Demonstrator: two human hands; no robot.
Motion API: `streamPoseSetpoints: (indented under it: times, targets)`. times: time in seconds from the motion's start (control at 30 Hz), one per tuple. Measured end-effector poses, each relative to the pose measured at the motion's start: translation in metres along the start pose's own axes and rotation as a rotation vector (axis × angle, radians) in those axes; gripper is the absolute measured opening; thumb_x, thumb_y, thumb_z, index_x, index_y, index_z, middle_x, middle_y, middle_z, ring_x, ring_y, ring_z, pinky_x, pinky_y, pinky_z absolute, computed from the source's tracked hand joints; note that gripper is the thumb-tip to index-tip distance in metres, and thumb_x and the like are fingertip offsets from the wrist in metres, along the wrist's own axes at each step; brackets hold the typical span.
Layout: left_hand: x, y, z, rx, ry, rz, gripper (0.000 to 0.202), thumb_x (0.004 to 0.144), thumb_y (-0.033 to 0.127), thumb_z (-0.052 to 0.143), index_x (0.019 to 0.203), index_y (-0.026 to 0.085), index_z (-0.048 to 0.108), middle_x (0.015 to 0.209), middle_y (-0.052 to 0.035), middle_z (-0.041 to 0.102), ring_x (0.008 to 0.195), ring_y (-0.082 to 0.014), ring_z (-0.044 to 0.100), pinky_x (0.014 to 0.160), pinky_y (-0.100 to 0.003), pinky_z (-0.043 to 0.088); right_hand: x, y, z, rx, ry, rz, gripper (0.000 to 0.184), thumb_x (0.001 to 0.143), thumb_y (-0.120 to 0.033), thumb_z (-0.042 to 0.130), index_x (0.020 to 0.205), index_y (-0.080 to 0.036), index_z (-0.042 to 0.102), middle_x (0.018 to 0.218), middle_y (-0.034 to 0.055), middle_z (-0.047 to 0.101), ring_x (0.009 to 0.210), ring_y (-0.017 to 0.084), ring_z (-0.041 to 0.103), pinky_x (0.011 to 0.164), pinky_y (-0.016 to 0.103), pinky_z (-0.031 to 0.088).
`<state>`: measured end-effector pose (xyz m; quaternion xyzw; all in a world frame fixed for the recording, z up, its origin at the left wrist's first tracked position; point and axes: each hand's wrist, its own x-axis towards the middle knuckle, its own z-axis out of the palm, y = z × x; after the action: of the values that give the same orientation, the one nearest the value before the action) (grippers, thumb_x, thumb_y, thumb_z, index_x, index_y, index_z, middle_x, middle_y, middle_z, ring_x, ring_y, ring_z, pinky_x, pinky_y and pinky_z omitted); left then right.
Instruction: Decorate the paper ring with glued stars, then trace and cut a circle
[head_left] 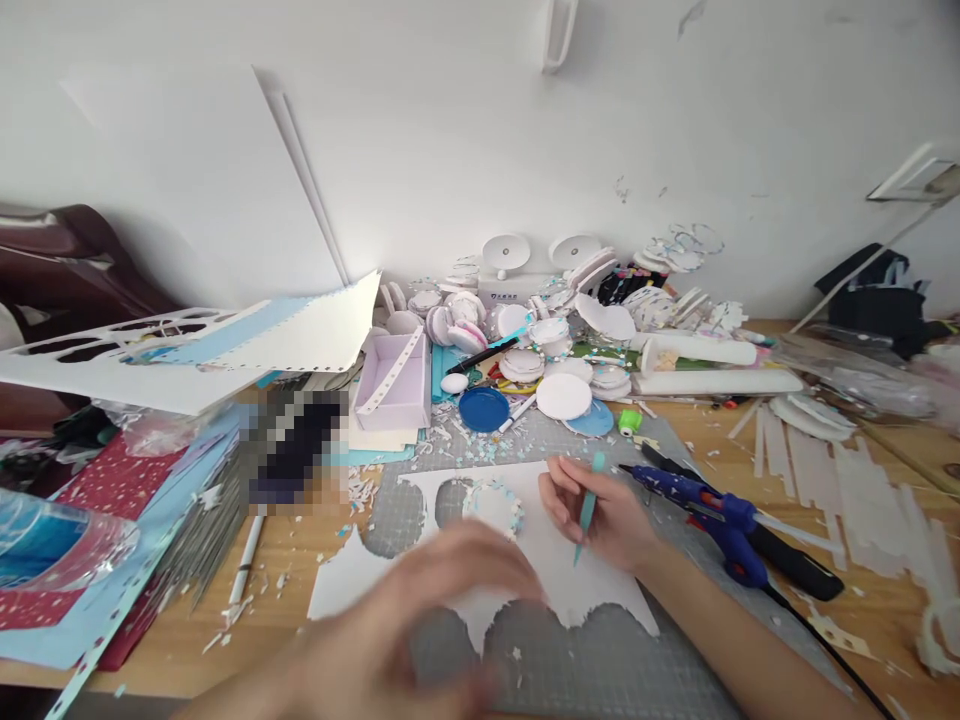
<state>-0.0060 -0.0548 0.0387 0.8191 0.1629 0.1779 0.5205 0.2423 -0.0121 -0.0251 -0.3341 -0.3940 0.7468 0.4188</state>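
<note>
My right hand (600, 505) is closed around a slim teal pen-like tool (587, 515), its tip pointing down at a white sheet (540, 570). Scalloped round cut-outs run along the sheet's edges, and it lies on a grey cutting mat (540, 670). On the sheet, left of my right hand, is a round white piece (491, 505) rimmed with small blue and white bits. My left hand (427, 610), blurred by motion, hovers over the sheet's near left part. Its fingers are curved and apart from the thumb, with nothing visible between them.
A blue glue gun (720, 520) and a black-handled tool (802, 565) lie right of the mat. Behind stand piled white discs (566, 395), a blue lid (484, 410) and a lilac box (394, 380). Thin rods (202, 540) and a plastic bottle (60, 540) are at left.
</note>
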Motion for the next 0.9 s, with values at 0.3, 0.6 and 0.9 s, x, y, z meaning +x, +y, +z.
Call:
streamPoseSetpoints:
  times: [0.3, 0.6, 0.9]
  targets:
    - [0.030, -0.062, -0.034, 0.501, 0.177, -0.181, 0.076, 0.068, 0.044, 0.077, 0.132, 0.019, 0.045, 0.135, -0.0159, 0.049, 0.127, -0.0314, 0.043, 0.107, -0.048, 0.036, -0.005, 0.008, 0.017, -0.314, -0.003, 0.168, 0.030, 0.080, -0.043, 0.067, 0.080, -0.014, 0.060, 0.043, -0.0065, 0.050, 0.031, 0.002, 0.026, 0.033, 0.018, 0.014]
    - [0.038, -0.067, -0.027, 0.152, 0.286, -0.215, 0.072, 0.066, 0.041, 0.079, 0.127, 0.022, 0.047, 0.129, -0.0119, 0.054, 0.118, -0.0302, 0.051, 0.099, -0.043, 0.042, -0.010, 0.000, 0.016, -0.285, 0.036, 0.159, 0.037, 0.079, -0.047, 0.066, 0.066, -0.016, 0.053, 0.044, -0.0089, 0.040, 0.037, 0.002, 0.021, 0.034, 0.019, 0.012]
    - [0.033, -0.077, -0.017, -0.293, 0.330, -0.147, 0.061, 0.069, 0.026, 0.080, 0.124, 0.023, 0.053, 0.120, -0.0091, 0.059, 0.115, -0.0255, 0.054, 0.101, -0.038, 0.040, -0.011, 0.003, 0.015, -0.153, 0.001, 0.185, 0.033, 0.079, -0.045, 0.067, 0.072, -0.014, 0.060, 0.043, -0.0094, 0.036, 0.037, 0.002, 0.018, 0.035, 0.020, 0.010]
